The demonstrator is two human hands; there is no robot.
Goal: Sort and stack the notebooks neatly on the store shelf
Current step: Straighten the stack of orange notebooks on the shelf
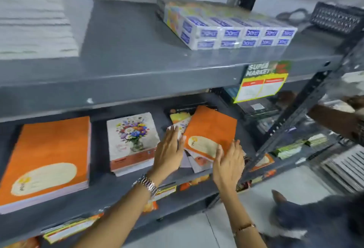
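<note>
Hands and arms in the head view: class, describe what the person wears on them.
Both forearms are bare, with no sleeves in view. The left wrist carries a silver metal-link watch band. The right wrist carries a thin gold-toned bracelet. No gloves; I can make out no rings.

Shop — steel shelf [137, 82], supermarket price tag [262, 82], stacked notebooks [49, 159].

Grey metal shelving [137, 82], pale tiled floor [197, 230]
</note>
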